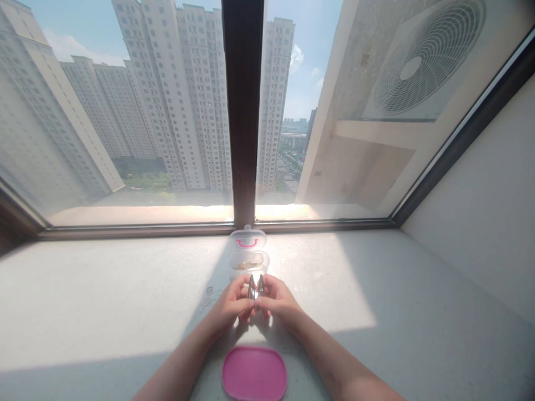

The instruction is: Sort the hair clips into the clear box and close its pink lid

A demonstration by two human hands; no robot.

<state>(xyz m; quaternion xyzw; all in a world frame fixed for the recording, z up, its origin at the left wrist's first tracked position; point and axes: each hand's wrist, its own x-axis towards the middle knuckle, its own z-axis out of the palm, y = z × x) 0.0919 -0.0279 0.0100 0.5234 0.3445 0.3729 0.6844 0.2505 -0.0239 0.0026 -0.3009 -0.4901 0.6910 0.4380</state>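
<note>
My left hand (234,303) is closed, fingers and thumb pinching a small shiny metal clip (251,287) that tapers to a point. My right hand (279,298) grips a matching shiny metal clip (261,285) in the same way. Both clips point away from me, side by side with a narrow gap. Their lower parts are hidden by my fingers. Just beyond the hands stands a clear plastic box (266,262) with its lid (234,238) raised, a pink handle on it. Thin gold-coloured pieces (247,266) lie inside.
A pink oval tray or lid (254,373) lies between my forearms. Several small loops (210,290) are on the white sill (125,301), left of my left hand. Behind the box rises a dark window frame (244,111), and a white wall (472,223) is at right.
</note>
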